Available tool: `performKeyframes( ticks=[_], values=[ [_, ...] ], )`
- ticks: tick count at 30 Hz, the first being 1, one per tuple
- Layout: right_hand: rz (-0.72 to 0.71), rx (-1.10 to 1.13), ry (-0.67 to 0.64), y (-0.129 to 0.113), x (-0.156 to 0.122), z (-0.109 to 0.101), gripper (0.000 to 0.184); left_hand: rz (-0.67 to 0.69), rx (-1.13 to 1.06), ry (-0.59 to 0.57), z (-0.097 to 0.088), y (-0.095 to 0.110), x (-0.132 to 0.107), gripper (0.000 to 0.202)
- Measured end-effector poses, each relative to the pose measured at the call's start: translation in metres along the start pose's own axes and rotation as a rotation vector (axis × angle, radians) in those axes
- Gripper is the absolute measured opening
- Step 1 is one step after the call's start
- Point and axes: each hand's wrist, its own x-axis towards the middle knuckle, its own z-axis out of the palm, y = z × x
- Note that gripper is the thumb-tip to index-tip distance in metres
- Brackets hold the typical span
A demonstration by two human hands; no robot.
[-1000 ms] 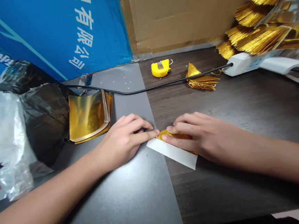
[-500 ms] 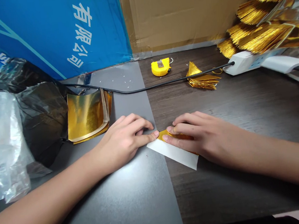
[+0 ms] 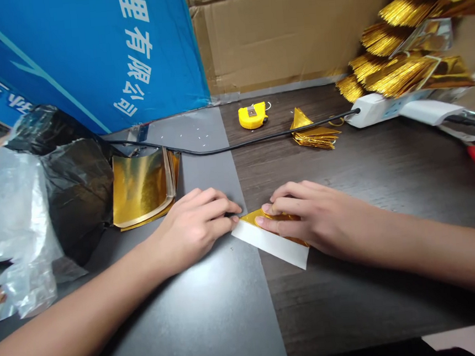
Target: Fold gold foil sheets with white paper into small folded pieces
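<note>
Moved: the left hand has drawn its nearest fingertip back left, baring more of the gold corner it covered half a second ago; the view has also shifted a little, and more of the scissors shows at far right.
Paper: the gold paper lies between the hands, across the seam of grey table and dark wood, a white strip along its near side.
Left hand: fingers loosely bent, tips close together at the paper's left corner; whether they touch or pinch it cannot be told.
Right hand: the right hand is palm down, two fingertips slightly apart and resting on the gold side, gripping nothing visible.
Left: a gold stack lies beyond the left hand, beside a black bag.
Far middle: a tape measure sits beyond a black cord, which crosses a small gold bunch.
Far right: gold bundles are piled by a white power strip.
</note>
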Motion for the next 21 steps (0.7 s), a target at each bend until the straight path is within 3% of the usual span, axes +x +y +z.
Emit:
performKeyframes(
  ticks=[4, 9, 14, 18, 21],
  values=[
    [-0.009, -0.019, -0.004, 0.000, 0.000, 0.002, 0.039, -0.036, -0.043, 0.068, 0.004, 0.004, 0.001, 0.023],
    [-0.008, -0.022, 0.008, -0.004, 0.000, 0.000, 0.037, -0.017, 0.026, 0.009, 0.006, 0.003, 0.002, 0.024],
    [0.045, 0.113, -0.017, -0.012, 0.003, -0.006, 0.035, -0.046, 0.178, -0.029, 0.005, 0.002, 0.003, 0.032],
    [-0.043, 0.179, -0.008, -0.007, 0.006, -0.005, 0.034, -0.114, 0.243, -0.114, 0.006, 0.004, 0.004, 0.041],
    [-0.119, 0.195, 0.010, 0.000, 0.006, -0.003, 0.036, -0.108, 0.218, -0.062, 0.004, 0.007, 0.005, 0.040]
  ],
)
